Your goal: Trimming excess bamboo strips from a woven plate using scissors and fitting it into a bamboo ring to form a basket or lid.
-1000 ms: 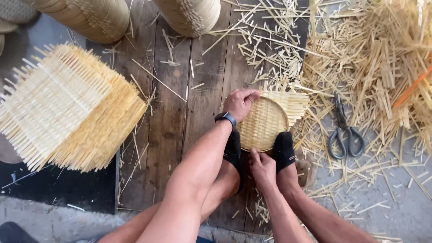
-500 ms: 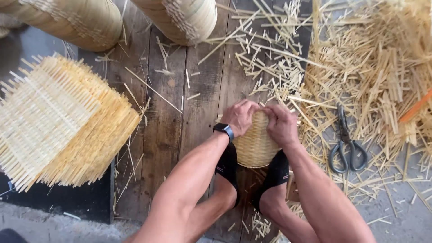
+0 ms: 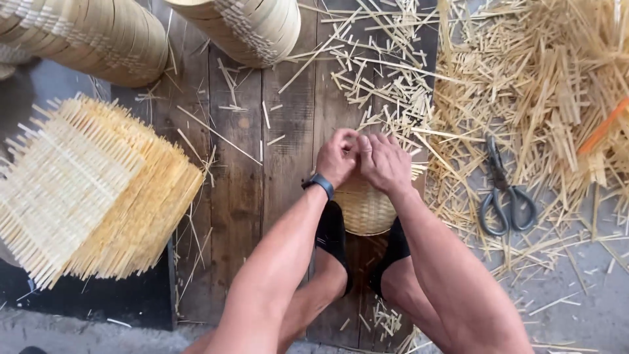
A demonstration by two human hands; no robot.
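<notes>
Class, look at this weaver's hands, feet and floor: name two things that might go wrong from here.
1. Both hands, left and right, press on the basket top, steadied only by the feet; it might slip or tip.
2. Loose bamboo strips and scissors lie beside the right arm; splinters or a cut seem possible if a hand or foot strays there.

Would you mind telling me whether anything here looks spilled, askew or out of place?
Loose bamboo offcuts lie strewn in a heap across the floor on the right, half burying the scissors. Both hands, left hand and right hand, press on the small woven basket, which looks intact.
</notes>
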